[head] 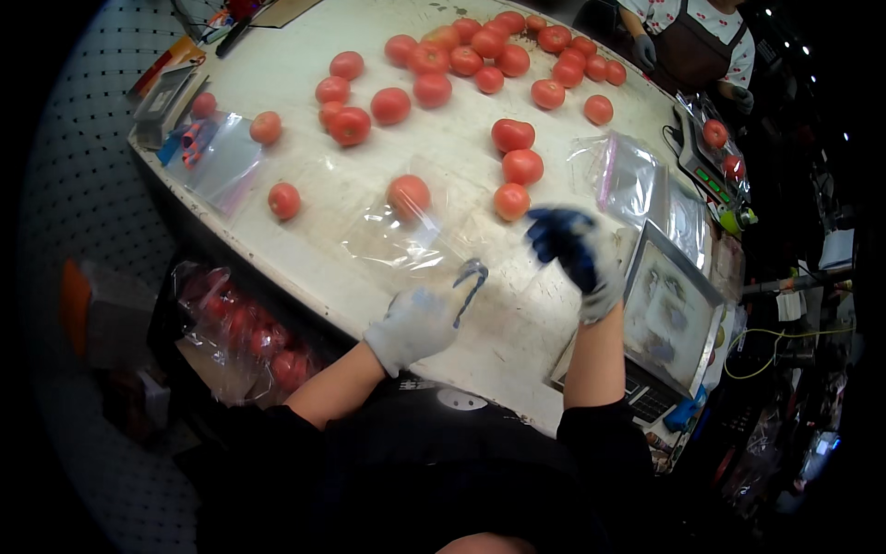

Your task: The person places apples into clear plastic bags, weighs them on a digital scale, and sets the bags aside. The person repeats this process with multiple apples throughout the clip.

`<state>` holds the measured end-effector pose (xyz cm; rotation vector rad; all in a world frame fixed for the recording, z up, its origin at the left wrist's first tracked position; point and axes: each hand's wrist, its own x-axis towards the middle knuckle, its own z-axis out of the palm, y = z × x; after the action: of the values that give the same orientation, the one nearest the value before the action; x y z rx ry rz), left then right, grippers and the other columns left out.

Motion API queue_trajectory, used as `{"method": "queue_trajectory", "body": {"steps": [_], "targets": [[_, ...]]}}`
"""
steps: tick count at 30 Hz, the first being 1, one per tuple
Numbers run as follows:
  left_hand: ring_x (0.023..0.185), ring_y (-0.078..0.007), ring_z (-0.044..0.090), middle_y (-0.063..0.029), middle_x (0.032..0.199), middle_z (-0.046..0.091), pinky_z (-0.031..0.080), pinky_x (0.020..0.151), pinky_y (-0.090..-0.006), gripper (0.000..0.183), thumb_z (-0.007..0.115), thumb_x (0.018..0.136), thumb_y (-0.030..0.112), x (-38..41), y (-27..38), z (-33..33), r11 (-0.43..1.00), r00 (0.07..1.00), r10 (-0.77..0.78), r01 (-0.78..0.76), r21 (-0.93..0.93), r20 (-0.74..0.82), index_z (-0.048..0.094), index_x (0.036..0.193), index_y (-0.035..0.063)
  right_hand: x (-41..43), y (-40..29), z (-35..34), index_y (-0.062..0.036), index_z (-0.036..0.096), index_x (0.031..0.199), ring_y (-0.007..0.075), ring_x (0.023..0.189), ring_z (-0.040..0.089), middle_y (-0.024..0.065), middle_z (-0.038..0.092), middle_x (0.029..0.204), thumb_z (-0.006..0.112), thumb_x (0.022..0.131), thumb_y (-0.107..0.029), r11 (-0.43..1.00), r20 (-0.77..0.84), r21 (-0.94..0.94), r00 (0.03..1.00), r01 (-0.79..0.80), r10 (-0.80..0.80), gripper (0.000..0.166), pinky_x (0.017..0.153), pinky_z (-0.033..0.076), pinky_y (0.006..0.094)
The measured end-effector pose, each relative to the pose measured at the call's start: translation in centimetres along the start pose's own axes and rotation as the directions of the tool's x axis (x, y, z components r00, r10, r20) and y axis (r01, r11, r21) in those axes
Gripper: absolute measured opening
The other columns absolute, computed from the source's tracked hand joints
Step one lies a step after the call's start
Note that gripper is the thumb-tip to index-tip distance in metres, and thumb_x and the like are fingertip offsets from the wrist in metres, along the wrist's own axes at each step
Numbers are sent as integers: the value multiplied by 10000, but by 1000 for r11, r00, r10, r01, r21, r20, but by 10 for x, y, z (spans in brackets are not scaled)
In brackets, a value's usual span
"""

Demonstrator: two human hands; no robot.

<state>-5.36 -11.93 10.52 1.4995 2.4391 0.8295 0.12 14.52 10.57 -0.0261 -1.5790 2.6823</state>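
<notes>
A clear plastic bag [387, 249] lies in front of me with a tomato [409, 197] inside or beneath its film. My left hand [419, 325], in a grey glove with blue-coated fingertips, is at the bag's near edge and appears to grip its film. Just right of the nearest tomato [511, 201] in a short row, my right hand [571, 253] hovers, blurred by motion. Its glove has a dark blue coated palm, and no object shows in it. Two more tomatoes, a middle one [522, 167] and a far one [513, 135], continue that row.
Several loose tomatoes [429, 59] spread across the far white table [304, 263]. A weighing scale [671, 311] and flat zip bags [633, 180] are at right, another scale [713, 166] beyond. Bagged tomatoes [256, 339] sit below the left edge. A gloved co-worker [699, 48] stands opposite.
</notes>
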Motion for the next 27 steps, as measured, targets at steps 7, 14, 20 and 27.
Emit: {"method": "queue_trajectory", "body": {"steps": [7,14,20,27], "targets": [[820,-332,636,-162,1244,558,515,717,-384,413,555,829,123,10,-20,15,978,993,-111,114,-176,28,553,1237,62,160,20,-76,-85,259,1448,287,1107,561,205,386,1382,798,669,-242,327,-516,-850,782,-414,-349,960,875,495,382],[731,-273,657,-178,1386,428,528,616,-358,537,503,837,126,8,-18,14,990,955,-66,99,-101,290,416,1363,68,225,46,-100,-72,413,1341,332,1155,528,204,447,1335,804,610,-367,-119,-507,-847,855,-518,-106,881,945,450,397],[837,-308,650,-207,1366,439,534,662,-361,499,500,836,106,10,-18,22,969,987,-20,58,-241,158,452,1327,26,165,-1,-84,-10,539,1183,228,1012,619,122,639,1062,753,713,-252,798,-392,-573,918,-186,-68,571,805,522,333],[1194,-406,456,-238,1368,412,411,963,-418,567,536,795,14,22,-26,32,899,995,-70,33,-437,-68,401,1346,0,-14,30,38,37,386,1326,282,1164,528,179,516,1266,723,761,-406,963,-116,266,991,-40,73,793,992,436,437]]}}
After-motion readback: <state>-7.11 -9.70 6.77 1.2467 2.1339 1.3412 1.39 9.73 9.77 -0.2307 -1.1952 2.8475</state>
